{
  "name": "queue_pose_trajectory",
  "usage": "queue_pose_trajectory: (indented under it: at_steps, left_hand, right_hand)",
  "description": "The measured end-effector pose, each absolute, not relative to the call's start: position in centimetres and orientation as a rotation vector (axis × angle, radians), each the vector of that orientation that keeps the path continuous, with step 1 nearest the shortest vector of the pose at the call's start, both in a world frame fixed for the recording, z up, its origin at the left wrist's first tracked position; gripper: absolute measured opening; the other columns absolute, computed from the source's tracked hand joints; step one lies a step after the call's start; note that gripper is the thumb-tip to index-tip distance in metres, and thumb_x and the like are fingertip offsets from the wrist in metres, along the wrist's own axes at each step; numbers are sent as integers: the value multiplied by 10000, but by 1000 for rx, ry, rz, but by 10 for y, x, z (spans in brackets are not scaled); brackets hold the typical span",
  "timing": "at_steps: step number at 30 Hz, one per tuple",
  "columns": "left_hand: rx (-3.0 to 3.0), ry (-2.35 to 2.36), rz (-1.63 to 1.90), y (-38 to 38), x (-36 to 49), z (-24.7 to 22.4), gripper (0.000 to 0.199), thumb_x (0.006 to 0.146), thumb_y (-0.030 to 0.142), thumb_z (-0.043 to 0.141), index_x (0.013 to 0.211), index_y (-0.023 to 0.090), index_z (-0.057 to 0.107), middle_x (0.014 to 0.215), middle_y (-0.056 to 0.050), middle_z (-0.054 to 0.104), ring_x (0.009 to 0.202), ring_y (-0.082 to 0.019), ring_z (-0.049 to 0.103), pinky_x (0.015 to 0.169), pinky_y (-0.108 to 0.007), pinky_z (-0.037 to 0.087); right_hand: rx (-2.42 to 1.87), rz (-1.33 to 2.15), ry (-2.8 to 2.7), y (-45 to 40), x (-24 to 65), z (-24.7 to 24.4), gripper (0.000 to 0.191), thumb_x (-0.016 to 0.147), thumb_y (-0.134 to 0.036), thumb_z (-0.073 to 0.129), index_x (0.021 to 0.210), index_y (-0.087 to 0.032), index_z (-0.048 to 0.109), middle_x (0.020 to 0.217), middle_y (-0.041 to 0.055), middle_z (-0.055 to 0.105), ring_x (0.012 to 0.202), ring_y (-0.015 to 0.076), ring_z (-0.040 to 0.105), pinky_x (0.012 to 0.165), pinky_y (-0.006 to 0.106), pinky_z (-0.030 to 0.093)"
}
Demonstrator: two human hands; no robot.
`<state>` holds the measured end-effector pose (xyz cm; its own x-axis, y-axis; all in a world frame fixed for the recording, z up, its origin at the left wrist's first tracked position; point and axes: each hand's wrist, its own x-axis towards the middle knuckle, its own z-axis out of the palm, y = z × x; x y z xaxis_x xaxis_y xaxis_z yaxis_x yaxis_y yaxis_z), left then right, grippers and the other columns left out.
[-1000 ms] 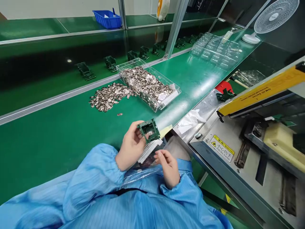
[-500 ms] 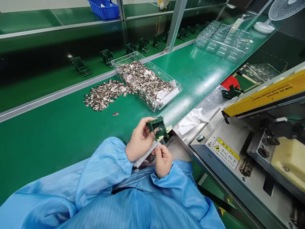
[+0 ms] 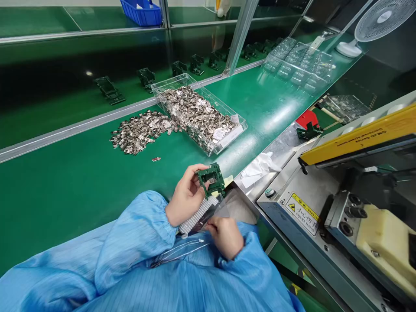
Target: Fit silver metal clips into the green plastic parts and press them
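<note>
My left hand [image 3: 186, 197] holds a dark green plastic frame [image 3: 218, 184] with a square opening, the thumb reaching into it. A small metallic piece shows inside the opening. Beneath that hand lies a light grey ribbed strip [image 3: 199, 216], next to a clear plastic bag [image 3: 232, 206] at my lap. My right hand [image 3: 225, 236] is closed below the frame, its fingertips by the bag's lower edge; what they pinch, if anything, is too small to make out. A clear tray [image 3: 232, 139] full of small metal parts stands on the green table, beside a loose pile of them [image 3: 139, 132].
A single red-marked part [image 3: 156, 159] lies on the table. Green frames [image 3: 109, 90] line the back ledge. At the right stands a machine [image 3: 292, 229] with a yellow bar [image 3: 360, 138]; white paper [image 3: 258, 168] lies beside it. Clear trays [image 3: 297, 65] and a fan [image 3: 383, 19] are farther back.
My right hand has moved down, away from the end of the ribbed strip. The green frame has tilted in my left hand, showing more of its opening. The view has shifted slightly.
</note>
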<state>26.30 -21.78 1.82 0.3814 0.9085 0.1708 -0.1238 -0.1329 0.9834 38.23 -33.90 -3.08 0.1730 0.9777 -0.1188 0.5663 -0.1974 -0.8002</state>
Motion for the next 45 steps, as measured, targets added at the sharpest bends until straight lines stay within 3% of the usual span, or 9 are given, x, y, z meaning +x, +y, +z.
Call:
queue_pose_trajectory:
  at_steps: [4,7,13,17,23,33,40,43,45]
  left_hand:
    - [1451,779,962,-223,254,15,341,884,285,600,1209,221,519,978,-48,591,854,-175,593,729,-280,516]
    - [1524,747,940,-228,252,16,314,917,266,551,1224,225,498,988,-50,606,887,-176,596,786,-288,498]
    - [1586,683,865,-236,252,24,287,944,273,498,1223,217,460,944,-43,623,702,-129,572,624,-234,462]
    - [1635,647,848,-239,250,26,292,941,244,482,1229,211,445,1000,-64,635,708,-134,595,613,-238,470]
    - [1672,615,848,-241,249,23,299,940,206,456,1238,220,442,1006,-65,635,775,-158,639,686,-270,502]
    - [1723,610,905,-245,248,25,284,933,194,482,1212,238,458,954,-29,604,681,-115,554,615,-229,449]
    - [1691,599,853,-250,246,26,274,945,239,493,1217,235,462,988,-30,573,723,-108,537,645,-211,459]
    - [1606,602,824,-253,245,33,284,945,266,501,1224,235,459,1100,-56,584,905,-145,596,797,-245,503]
    - [1575,585,754,-256,246,44,293,948,276,489,1235,227,456,1157,-75,593,985,-168,613,851,-267,515]
  right_hand:
    - [-1824,745,-1376,-347,405,20,150,863,-338,641,796,-239,732,714,23,727,602,191,653,568,286,474]
    - [-1691,642,-1268,-342,410,46,104,884,-283,637,914,-227,719,795,24,710,679,175,651,637,285,504]
    - [-1515,395,-1223,-315,393,48,66,845,-179,668,849,-232,707,942,48,610,911,194,597,811,333,490]
    - [-1549,338,-1209,-306,385,46,22,832,-221,697,810,-221,701,1010,69,595,993,214,584,891,363,476]
    - [-1585,399,-1221,-306,384,48,152,835,-307,687,724,-208,653,993,77,603,969,217,601,857,347,498]
    - [-1486,435,-1040,-313,367,35,97,869,-247,642,795,-185,637,886,54,651,778,155,623,675,258,510]
    - [-1339,616,-921,-323,374,35,116,864,-245,664,772,-190,620,859,31,681,779,150,648,698,246,535]
    - [-1328,680,-938,-334,389,39,72,906,-266,626,919,-205,660,916,41,701,843,166,663,771,282,544]
    - [-1306,642,-1046,-346,400,46,253,923,-300,613,1168,-241,626,1147,77,671,1042,205,634,885,340,524]
